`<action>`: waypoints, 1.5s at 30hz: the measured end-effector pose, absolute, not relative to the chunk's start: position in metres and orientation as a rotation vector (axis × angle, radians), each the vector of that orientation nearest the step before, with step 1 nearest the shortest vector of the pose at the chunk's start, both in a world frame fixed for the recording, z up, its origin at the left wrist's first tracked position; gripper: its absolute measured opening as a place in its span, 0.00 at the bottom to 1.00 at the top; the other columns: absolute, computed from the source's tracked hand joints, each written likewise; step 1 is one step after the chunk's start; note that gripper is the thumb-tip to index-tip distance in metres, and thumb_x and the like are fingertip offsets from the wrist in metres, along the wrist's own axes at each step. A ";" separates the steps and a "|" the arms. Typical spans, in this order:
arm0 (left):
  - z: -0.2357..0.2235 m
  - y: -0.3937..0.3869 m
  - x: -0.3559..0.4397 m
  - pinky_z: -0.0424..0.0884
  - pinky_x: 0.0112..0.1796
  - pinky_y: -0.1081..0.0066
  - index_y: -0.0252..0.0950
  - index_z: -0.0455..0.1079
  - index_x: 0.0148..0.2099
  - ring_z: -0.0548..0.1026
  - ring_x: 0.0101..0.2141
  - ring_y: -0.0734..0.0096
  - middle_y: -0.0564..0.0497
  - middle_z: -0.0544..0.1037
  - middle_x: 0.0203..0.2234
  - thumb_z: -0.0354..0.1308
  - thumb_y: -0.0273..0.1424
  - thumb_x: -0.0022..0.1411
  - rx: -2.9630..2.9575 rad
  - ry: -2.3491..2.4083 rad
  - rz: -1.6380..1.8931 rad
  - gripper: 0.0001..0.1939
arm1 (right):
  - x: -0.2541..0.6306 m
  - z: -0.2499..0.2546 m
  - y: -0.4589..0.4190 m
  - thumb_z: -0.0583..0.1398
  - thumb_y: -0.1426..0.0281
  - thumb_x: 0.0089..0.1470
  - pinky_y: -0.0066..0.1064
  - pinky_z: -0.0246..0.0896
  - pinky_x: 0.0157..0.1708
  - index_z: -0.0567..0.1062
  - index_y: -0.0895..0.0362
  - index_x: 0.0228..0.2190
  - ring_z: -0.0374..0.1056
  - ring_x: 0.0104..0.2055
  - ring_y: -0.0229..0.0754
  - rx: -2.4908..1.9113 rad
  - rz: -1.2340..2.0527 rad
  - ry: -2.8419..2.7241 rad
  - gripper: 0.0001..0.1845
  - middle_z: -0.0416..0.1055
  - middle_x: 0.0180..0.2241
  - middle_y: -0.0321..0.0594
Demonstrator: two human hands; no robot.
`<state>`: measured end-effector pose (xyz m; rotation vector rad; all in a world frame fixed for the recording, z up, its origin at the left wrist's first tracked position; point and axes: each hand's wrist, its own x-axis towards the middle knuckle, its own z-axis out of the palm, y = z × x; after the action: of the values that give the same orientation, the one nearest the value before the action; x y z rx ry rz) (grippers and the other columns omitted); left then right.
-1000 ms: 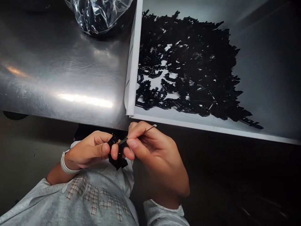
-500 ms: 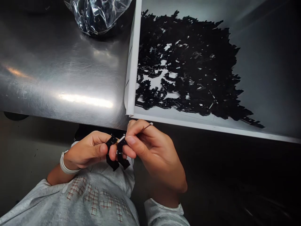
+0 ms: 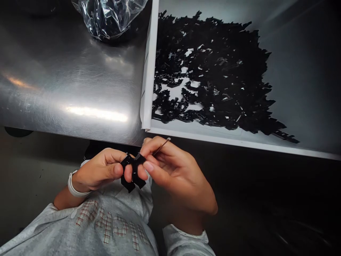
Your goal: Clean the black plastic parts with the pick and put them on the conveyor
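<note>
My left hand (image 3: 106, 167) is closed on two small angular black plastic parts (image 3: 128, 186), with its fingertips showing through and between them. They are held side by side in front of my shirt. My right hand (image 3: 176, 170) is close against the right-hand part, its forefinger at the upper end and its thumb a little apart beside it. A thin stick (image 3: 161, 145) with a pale tip lies across the right fingers and points up and to the right. Its lower end is hidden in the hand.
A white tray (image 3: 226, 140) on the right holds a wide heap of black plastic parts (image 3: 234, 78). To the left lies a scratched metal tabletop (image 3: 61, 81), with a clear plastic bag (image 3: 109, 21) at its back. The table's front edge is just beyond my hands.
The two black parts have spread farther apart at their lower ends. A pale strip appeared at the right part's top half a second ago and barely shows now. My right thumb has loosened.
</note>
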<state>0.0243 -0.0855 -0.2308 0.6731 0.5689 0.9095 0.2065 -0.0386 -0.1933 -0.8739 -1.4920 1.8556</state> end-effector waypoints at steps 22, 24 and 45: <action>-0.229 -0.086 0.026 0.70 0.36 0.67 0.34 0.65 0.20 0.67 0.27 0.72 0.50 0.69 0.20 0.66 0.56 0.54 0.697 0.595 0.855 0.31 | 0.202 -0.188 -0.050 0.60 0.58 0.64 0.29 0.64 0.26 0.71 0.53 0.31 0.65 0.24 0.35 -0.919 1.822 -1.381 0.13 0.65 0.23 0.32; -0.229 -0.086 0.027 0.70 0.35 0.68 0.34 0.64 0.19 0.68 0.28 0.72 0.50 0.69 0.21 0.66 0.55 0.55 0.679 0.548 0.866 0.31 | 0.204 -0.188 -0.050 0.60 0.58 0.65 0.30 0.69 0.27 0.72 0.53 0.32 0.68 0.25 0.37 -0.884 1.834 -1.360 0.14 0.66 0.23 0.33; -0.246 -0.079 0.028 0.70 0.40 0.68 0.34 0.71 0.26 0.74 0.30 0.71 0.47 0.79 0.27 0.68 0.52 0.55 0.544 0.514 0.946 0.26 | 0.199 -0.200 -0.047 0.64 0.67 0.62 0.21 0.66 0.27 0.72 0.53 0.33 0.66 0.26 0.31 -0.944 1.711 -1.369 0.06 0.72 0.25 0.31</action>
<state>0.0281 -0.0795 -0.2461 0.5436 0.5144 0.9462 0.1993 -0.0467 -0.2000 -0.9440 -1.3689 1.7110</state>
